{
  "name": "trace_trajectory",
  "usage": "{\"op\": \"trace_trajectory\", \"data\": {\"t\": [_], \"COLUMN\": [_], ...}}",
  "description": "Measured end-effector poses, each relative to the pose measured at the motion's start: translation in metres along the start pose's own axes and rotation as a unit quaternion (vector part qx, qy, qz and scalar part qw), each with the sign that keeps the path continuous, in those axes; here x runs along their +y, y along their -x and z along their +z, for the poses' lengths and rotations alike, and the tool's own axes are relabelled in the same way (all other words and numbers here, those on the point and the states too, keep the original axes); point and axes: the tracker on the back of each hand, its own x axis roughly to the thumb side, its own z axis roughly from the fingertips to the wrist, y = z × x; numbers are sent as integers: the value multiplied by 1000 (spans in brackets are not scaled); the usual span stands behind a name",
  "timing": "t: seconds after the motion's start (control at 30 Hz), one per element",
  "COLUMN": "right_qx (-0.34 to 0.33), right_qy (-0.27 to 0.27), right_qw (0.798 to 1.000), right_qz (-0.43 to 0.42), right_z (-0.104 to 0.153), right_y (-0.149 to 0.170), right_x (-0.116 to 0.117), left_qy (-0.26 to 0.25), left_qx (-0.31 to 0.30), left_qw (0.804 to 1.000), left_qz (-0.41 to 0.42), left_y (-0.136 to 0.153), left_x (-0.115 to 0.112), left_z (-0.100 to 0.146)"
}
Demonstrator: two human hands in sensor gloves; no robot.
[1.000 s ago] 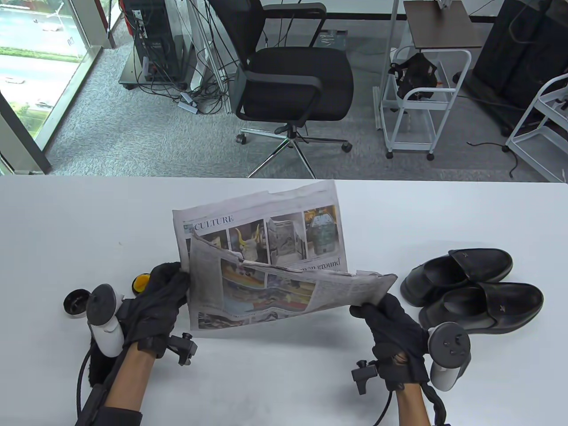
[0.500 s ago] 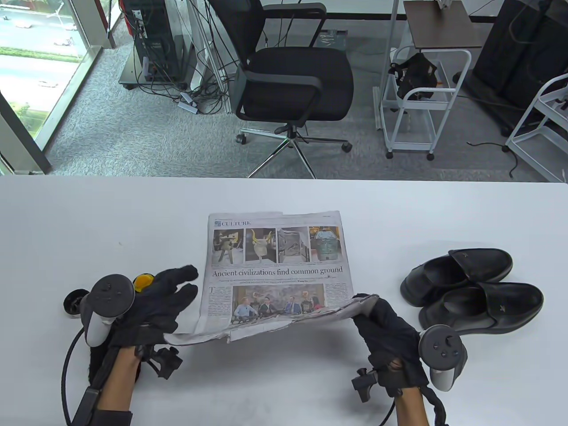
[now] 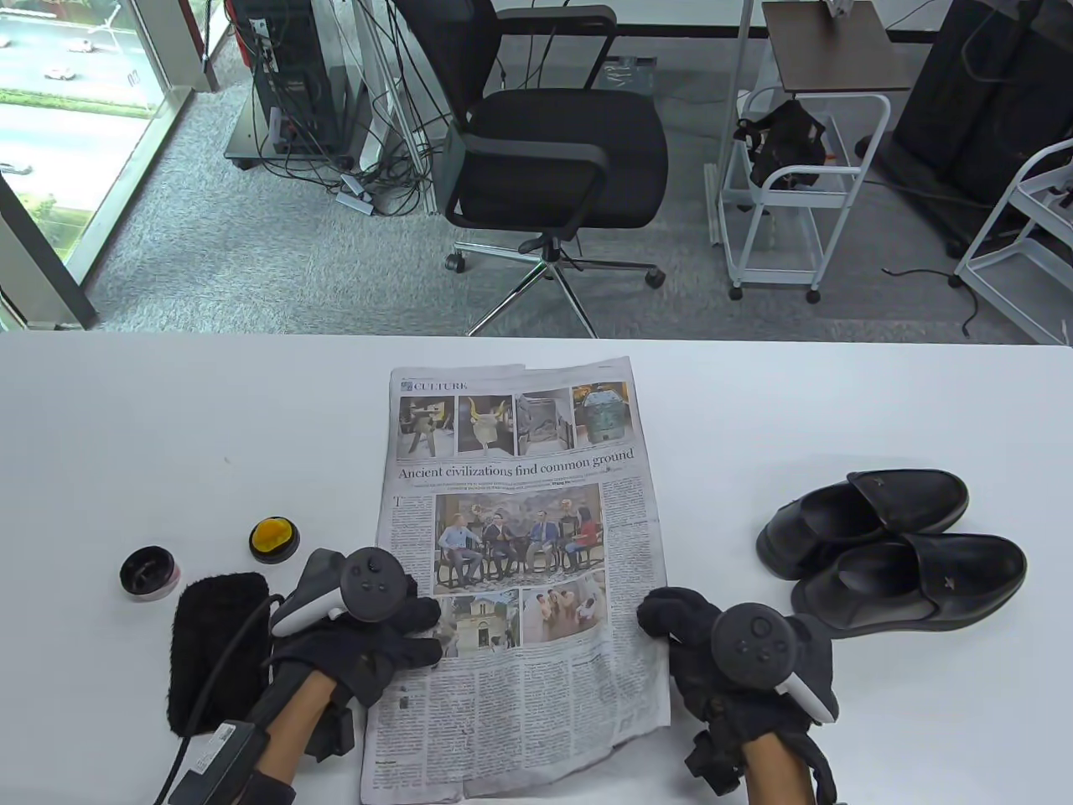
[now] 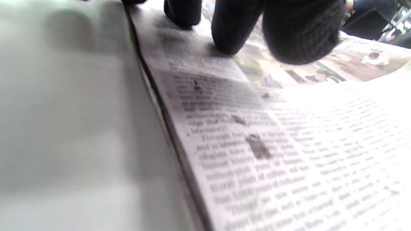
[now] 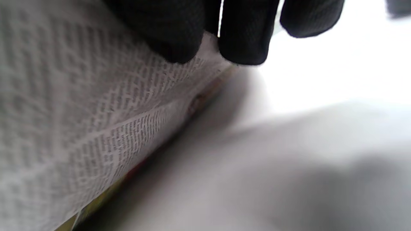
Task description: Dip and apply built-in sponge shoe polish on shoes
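Observation:
A newspaper (image 3: 520, 537) lies unfolded and flat on the white table (image 3: 168, 419). My left hand (image 3: 411, 625) presses its fingers on the paper's left edge; the fingertips (image 4: 234, 29) touch the print in the left wrist view. My right hand (image 3: 671, 629) rests on the paper's right edge, its fingers (image 5: 244, 32) lying over the rim. A pair of black loafers (image 3: 888, 545) stands to the right of the paper. A round black polish tin (image 3: 149, 573) and a yellow sponge applicator (image 3: 273, 538) sit to the left.
A black fuzzy cloth (image 3: 214, 646) lies at the front left, beside my left forearm. An office chair (image 3: 553, 159) and white carts (image 3: 788, 193) stand on the floor beyond the table's far edge.
The folded newspaper was held up in both hands, then opened out and laid flat. Both hands have come down onto its side edges, nearer the front.

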Motion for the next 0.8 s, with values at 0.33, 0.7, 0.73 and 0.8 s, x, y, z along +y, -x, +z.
{"op": "trace_trajectory", "data": {"t": [0.33,0.7,0.73,0.8], "right_qx": [62,49,48,45], "right_qy": [-158,-3,17,51], "right_qw": [981,997,997,996], "right_qz": [88,55,55,57], "right_z": [-13,-10,-9,-6], "right_y": [6,3,1,-2], "right_x": [28,10,8,3], "left_qy": [10,-23,-36,-82], "left_qx": [22,16,11,-7], "left_qw": [993,995,996,995], "left_qz": [-120,-92,-75,-59], "left_y": [-9,-7,-7,-8], "left_x": [-8,-4,-1,8], "left_z": [-2,5,7,15]}}
